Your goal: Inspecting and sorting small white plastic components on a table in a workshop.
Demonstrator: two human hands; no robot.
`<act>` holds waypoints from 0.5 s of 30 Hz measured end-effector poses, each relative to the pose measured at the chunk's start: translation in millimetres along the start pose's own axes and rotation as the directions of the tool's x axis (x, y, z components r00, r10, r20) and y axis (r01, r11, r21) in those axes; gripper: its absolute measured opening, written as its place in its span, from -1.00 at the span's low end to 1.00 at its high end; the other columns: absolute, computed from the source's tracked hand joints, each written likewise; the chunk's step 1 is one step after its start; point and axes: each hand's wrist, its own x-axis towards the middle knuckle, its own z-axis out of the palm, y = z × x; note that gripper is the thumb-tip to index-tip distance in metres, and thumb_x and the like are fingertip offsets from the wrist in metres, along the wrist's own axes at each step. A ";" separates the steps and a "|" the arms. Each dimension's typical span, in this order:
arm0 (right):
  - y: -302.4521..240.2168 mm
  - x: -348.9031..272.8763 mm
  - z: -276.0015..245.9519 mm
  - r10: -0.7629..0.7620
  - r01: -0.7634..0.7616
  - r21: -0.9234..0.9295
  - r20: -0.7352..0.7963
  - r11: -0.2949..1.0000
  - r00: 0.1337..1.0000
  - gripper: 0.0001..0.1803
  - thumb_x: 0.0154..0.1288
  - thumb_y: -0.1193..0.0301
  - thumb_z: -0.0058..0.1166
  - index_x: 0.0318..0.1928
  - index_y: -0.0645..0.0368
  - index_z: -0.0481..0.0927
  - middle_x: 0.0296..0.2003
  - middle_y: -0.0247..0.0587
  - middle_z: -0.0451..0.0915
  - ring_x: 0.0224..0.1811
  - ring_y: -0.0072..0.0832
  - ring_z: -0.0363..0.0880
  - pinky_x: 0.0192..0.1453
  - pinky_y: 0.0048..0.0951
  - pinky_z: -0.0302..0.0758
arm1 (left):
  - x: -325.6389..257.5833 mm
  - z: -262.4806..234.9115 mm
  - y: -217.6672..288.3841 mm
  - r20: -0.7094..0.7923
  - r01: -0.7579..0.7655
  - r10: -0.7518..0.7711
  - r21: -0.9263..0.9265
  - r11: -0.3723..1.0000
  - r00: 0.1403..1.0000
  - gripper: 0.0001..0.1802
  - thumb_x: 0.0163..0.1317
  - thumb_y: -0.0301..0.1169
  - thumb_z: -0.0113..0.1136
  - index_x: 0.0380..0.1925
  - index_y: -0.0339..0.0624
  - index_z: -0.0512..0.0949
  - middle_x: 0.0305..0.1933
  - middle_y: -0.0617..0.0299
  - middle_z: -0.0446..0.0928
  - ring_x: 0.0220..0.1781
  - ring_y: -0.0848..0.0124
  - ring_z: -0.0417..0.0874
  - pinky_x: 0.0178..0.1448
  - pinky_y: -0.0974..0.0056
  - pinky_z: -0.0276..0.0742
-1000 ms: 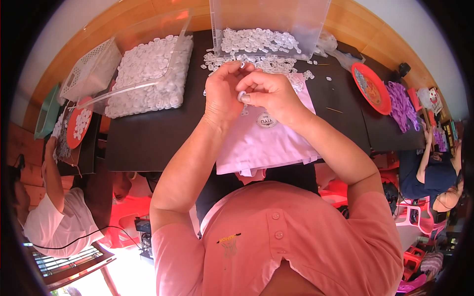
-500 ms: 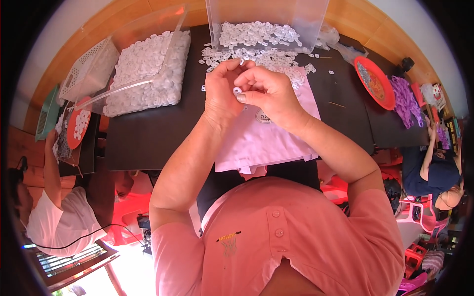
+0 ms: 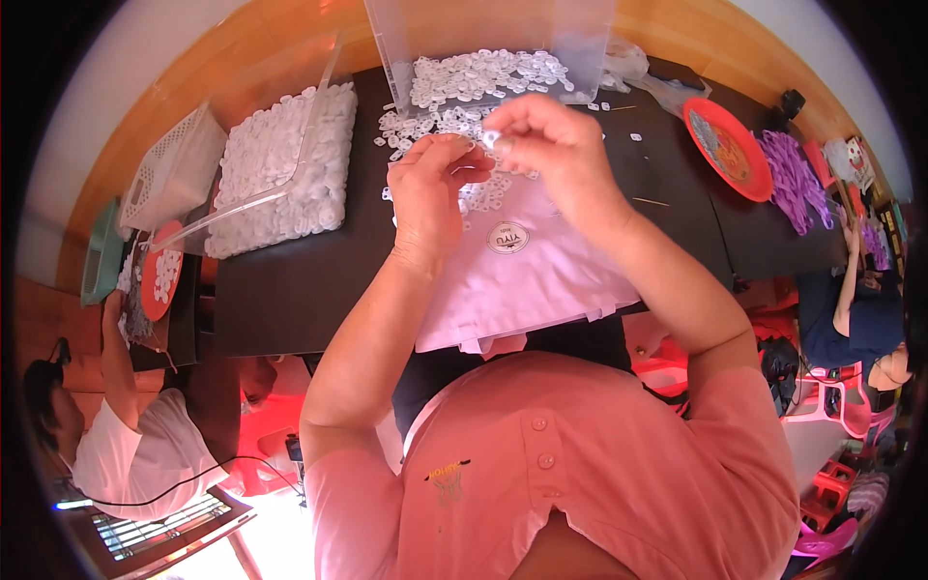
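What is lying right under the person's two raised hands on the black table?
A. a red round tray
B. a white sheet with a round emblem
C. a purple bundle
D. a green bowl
B: the white sheet with a round emblem spreads on the black table directly below the left hand and right hand.

One head-worn fisheye looks steeply down, close over the dark table [image 3: 290,300] (edges bowed)
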 end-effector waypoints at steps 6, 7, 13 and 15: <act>5.1 8.5 -17.9 0.054 -0.055 -0.018 -0.043 0.998 0.998 -0.85 0.24 0.55 0.11 -0.16 0.25 0.58 -0.40 -0.38 0.56 -0.41 -0.69 0.45 -0.34 -0.64 0.42 | -3.4 8.6 2.2 -0.011 -0.026 0.026 0.060 0.998 1.000 -0.89 0.16 -0.52 0.19 -0.38 -0.38 0.54 -0.44 0.09 0.57 -0.46 0.33 0.61 -0.34 0.30 0.54; 7.0 7.6 -18.0 0.049 -0.049 -0.004 -0.043 0.999 0.998 -0.85 0.24 0.54 0.12 -0.16 0.24 0.58 -0.40 -0.38 0.56 -0.42 -0.69 0.46 -0.34 -0.64 0.42 | -4.4 9.2 0.8 -0.010 -0.023 0.023 0.062 0.998 1.000 -0.89 0.16 -0.52 0.19 -0.38 -0.38 0.54 -0.44 0.09 0.57 -0.46 0.33 0.61 -0.34 0.30 0.54; 18.2 5.3 -17.8 0.087 -0.082 0.062 -0.076 0.995 0.993 -0.86 0.25 0.54 0.13 -0.16 0.24 0.59 -0.38 -0.36 0.59 -0.41 -0.67 0.53 -0.37 -0.65 0.45 | -5.6 10.4 -0.5 0.008 -0.011 0.010 0.063 0.998 1.000 -0.90 0.21 -0.52 0.18 -0.37 -0.37 0.53 -0.45 0.10 0.57 -0.49 0.35 0.60 -0.40 0.34 0.50; 20.1 5.1 -17.5 0.085 -0.080 0.074 -0.077 0.994 0.993 -0.85 0.24 0.54 0.14 -0.16 0.24 0.59 -0.37 -0.36 0.60 -0.41 -0.67 0.54 -0.38 -0.65 0.45 | -5.8 10.6 -1.5 0.009 -0.016 0.016 0.080 0.997 1.000 -0.90 0.21 -0.51 0.20 -0.37 -0.36 0.53 -0.45 0.10 0.58 -0.49 0.36 0.60 -0.41 0.35 0.49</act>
